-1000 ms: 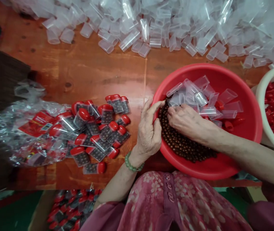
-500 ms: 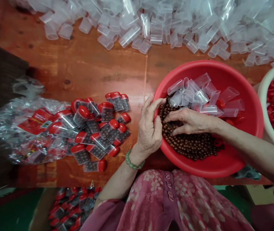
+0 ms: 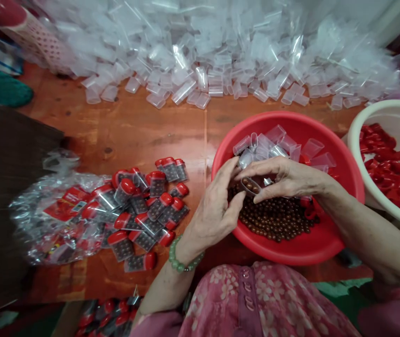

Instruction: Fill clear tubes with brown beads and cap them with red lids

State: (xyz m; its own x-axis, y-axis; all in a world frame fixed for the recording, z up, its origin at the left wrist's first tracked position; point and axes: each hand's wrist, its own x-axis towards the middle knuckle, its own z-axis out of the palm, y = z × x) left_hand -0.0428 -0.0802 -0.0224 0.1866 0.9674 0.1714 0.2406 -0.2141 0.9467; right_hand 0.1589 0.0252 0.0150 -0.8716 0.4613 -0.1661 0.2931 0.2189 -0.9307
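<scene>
My right hand (image 3: pixel 284 180) reaches over the red basin (image 3: pixel 326 250) and grips a small clear plastic tube (image 3: pixel 251 186) between thumb and fingers. Brown beads show inside the tube's end, which faces up toward me. My left hand (image 3: pixel 217 206), with a green bead bracelet (image 3: pixel 178 262) at the wrist, curves around the tube's left side with thumb and fingers apart. Whether it touches the tube I cannot tell. Below both hands lies a heap of shiny brown beads (image 3: pixel 277 220). Empty clear tubes (image 3: pixel 273 145) are piled at the basin's far side.
Left of the basin, red-capped filled tubes (image 3: pixel 151 206) lie heaped beside a crinkled clear bag (image 3: pixel 59 220). A long pile of clear tubes (image 3: pixel 203 70) covers the table's back. The white tub (image 3: pixel 356 154) at right holds red caps (image 3: pixel 393 173). More capped tubes (image 3: pixel 107 318) sit below the table edge.
My right hand has lifted the tube up out of the beads. My left hand has come off the basin's rim and moved in beside it. The view has tilted upward.
</scene>
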